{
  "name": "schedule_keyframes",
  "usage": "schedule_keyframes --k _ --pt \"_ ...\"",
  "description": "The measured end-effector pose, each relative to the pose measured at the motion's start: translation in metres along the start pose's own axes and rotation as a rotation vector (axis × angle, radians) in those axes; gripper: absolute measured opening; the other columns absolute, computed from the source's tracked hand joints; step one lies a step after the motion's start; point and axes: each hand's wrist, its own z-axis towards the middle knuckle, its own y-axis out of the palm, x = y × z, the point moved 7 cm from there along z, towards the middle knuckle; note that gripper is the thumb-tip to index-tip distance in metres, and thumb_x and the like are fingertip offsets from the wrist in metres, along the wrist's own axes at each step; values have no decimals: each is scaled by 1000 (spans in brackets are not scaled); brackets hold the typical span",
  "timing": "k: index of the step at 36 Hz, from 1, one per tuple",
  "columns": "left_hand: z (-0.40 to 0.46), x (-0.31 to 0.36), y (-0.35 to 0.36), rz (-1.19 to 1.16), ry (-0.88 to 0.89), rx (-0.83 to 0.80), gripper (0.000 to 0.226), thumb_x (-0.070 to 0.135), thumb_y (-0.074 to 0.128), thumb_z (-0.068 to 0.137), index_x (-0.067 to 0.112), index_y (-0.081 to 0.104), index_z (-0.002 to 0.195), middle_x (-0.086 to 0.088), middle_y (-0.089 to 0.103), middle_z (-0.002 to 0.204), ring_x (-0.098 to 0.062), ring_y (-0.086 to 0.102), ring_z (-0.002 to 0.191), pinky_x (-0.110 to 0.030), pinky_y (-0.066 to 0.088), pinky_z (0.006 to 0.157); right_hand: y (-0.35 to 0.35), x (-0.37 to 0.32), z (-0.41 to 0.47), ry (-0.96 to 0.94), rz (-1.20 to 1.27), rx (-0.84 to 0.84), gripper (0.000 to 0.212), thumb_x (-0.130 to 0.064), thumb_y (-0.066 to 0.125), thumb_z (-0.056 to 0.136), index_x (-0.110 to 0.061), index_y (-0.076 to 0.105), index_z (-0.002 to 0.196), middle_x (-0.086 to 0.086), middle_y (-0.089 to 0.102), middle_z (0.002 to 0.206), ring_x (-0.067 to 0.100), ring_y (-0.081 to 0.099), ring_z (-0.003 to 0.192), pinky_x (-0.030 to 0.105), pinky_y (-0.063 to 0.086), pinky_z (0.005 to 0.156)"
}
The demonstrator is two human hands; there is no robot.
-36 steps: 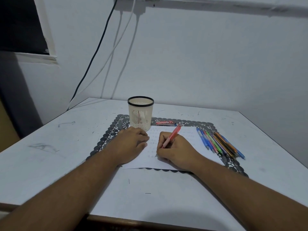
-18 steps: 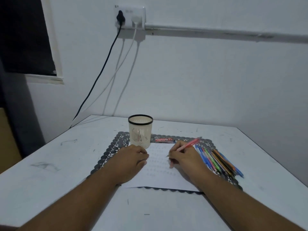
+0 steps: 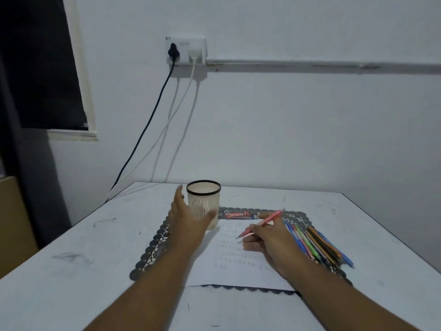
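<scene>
Cream perforated plastic cup (image 3: 206, 204): lower left hidden behind the left hand (image 3: 188, 218) — itself motion-blurred.
Pink plastic pen (image 3: 265, 222): partly covered by the right hand (image 3: 269, 244).
White paper sheet (image 3: 229, 259): print too faint to read.
Forearms (image 3: 148, 302): cut by the bottom edge.

Just one view, worn up on the head, looking forward and a bit down across the counter (image 3: 71, 259). Very near the two arms (image 3: 143, 299) at the bottom edge, with the left hand (image 3: 188, 222) and right hand (image 3: 272, 242) a little farther off and the wall (image 3: 310, 127) far at the back.
</scene>
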Motion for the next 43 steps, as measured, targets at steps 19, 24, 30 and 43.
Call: schedule_keyframes --k 19,24,30,43 --pt "10 -25 5 -7 11 -120 92 42 86 58 32 42 138 6 60 125 -19 61 112 -48 54 95 -8 -7 12 -121 63 122 26 3 63 99 -6 56 122 22 75 93 36 73 77 44 64 77" --pt "9 -26 6 -14 27 -117 88 41 86 59 33 45 136 6 57 124 -15 58 112 -40 53 93 13 -71 11 -427 -154 118 51 0 67 97 -29 44 132 13 78 94 32 77 78 36 64 72" --pt "10 -27 7 -52 19 -106 84 45 84 53 39 47 128 9 58 121 -10 60 108 -39 56 89 66 -139 16 -709 -279 68 39 -2 64 98 -26 49 125 10 75 91 22 76 75 33 64 72" --pt "9 -22 8 -110 81 -125 78 39 84 54 35 52 126 10 62 118 -8 63 109 -35 58 85 133 -97 66 -817 -1181 77 24 -31 52 102 -31 65 123 -7 74 90 18 60 97 42 40 99"
